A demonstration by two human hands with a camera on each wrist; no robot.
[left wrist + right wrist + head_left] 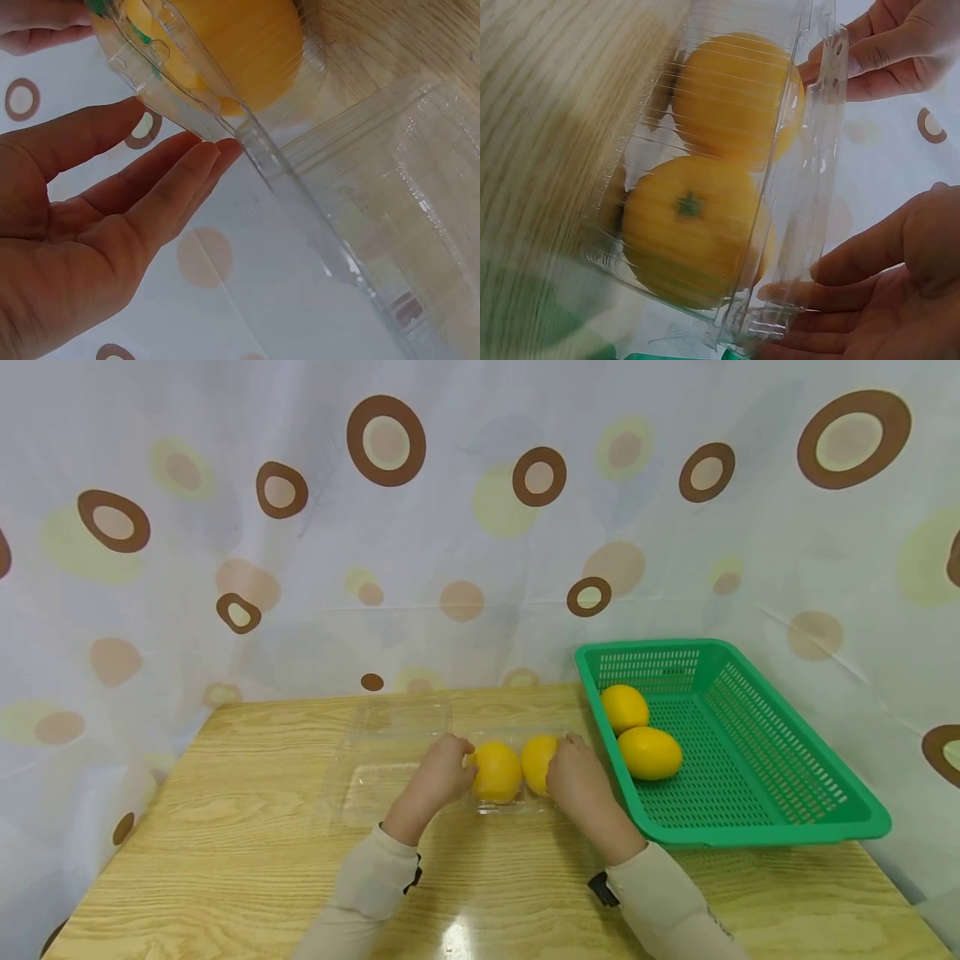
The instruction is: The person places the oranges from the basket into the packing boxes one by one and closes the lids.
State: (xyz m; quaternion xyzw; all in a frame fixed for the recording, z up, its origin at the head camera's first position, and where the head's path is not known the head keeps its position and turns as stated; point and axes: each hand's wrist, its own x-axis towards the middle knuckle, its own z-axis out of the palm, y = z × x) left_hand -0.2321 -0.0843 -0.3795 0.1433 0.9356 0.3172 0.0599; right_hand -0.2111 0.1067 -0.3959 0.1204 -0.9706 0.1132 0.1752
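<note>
A clear plastic clamshell box (516,808) lies unfolded on the table, its see-through lid (375,777) to the left. Two orange-yellow fruits sit side by side in the base: a left one (497,774) and a right one (536,764), a green star-shaped stem mark (688,205) showing on one. My left hand (447,768) is at the base's left end, its fairly straight fingers (176,184) touching the plastic edge near the fold. At the other end, my right hand (581,781) holds the rim between thumb (870,244) and fingers, partly covering the right fruit.
A green slotted basket (757,835) stands close on the right. Inside, along its left wall, lie a rounded yellow fruit (624,708) and a longer yellow fruit (650,753). A patterned curtain (450,543) hangs behind the wooden table (247,827).
</note>
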